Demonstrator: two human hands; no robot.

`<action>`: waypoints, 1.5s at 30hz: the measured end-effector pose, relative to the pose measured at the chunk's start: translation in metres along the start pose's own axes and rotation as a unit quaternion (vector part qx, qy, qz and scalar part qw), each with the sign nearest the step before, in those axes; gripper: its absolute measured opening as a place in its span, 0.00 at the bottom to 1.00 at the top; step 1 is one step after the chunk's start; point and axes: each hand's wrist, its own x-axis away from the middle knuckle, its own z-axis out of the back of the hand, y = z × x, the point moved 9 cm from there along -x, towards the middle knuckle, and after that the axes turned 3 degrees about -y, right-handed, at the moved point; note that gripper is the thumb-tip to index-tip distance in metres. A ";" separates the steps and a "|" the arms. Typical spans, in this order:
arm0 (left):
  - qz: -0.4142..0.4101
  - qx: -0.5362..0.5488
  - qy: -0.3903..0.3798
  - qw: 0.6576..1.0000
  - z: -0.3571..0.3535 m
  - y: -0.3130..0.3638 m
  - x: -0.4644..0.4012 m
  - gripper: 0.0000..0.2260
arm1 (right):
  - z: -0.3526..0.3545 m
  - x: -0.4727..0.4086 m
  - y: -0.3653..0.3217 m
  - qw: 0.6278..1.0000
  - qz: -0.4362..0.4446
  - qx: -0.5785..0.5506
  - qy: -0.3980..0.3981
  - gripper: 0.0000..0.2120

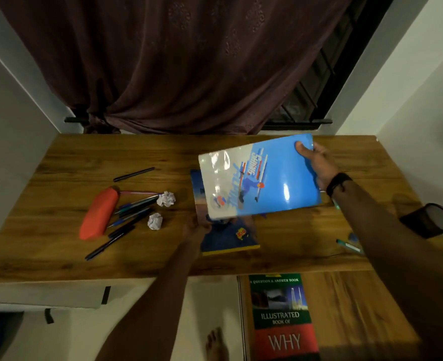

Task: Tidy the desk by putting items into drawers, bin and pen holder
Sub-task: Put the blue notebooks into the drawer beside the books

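Both hands hold a glossy blue and white book (pixel 262 178), lifted and tilted above the wooden desk (pixel 59 157). My right hand (pixel 317 160) grips its far right corner. My left hand (pixel 194 230) holds its near left edge from below. Under it lie a dark blue book with a yellow edge (pixel 228 241) and another book (pixel 197 188), partly hidden. An open drawer (pixel 350 303) below the desk's front holds a green and red book (pixel 283 319). A black mesh pen holder (pixel 431 220) stands at the right edge.
On the left of the desk lie an orange pencil case (pixel 100 213), several pens (pixel 129 217), a lone black pen (pixel 134 174) and two crumpled paper balls (pixel 166 199) (pixel 155 221). A teal pen (pixel 349 246) lies near the pen holder. A dark curtain (pixel 176 61) hangs behind.
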 end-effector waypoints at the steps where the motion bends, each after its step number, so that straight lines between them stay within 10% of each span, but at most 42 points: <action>1: 0.017 0.028 -0.013 0.999 0.009 0.000 0.009 0.20 | -0.009 -0.005 -0.004 0.999 -0.011 0.033 -0.038 0.15; 11: 0.045 0.032 -0.200 0.978 0.025 -0.012 0.040 0.11 | -0.134 -0.008 0.093 0.886 -0.109 0.362 -0.269 0.16; 20: 0.002 -0.012 -0.096 0.995 0.029 -0.019 0.035 0.07 | -0.194 -0.006 0.118 0.857 0.052 0.503 -0.097 0.29; 27: -0.012 0.065 -0.073 0.995 0.041 -0.028 0.041 0.13 | -0.121 0.050 0.142 0.889 -0.010 0.442 0.122 0.37; 32: -0.044 0.099 -0.068 0.992 0.031 -0.023 0.064 0.14 | -0.131 0.097 0.180 0.996 -0.088 0.025 -0.021 0.17; 45: -0.071 0.086 -0.037 0.993 -0.107 -0.074 0.172 0.13 | 0.022 0.201 0.147 0.990 0.023 0.116 -0.075 0.17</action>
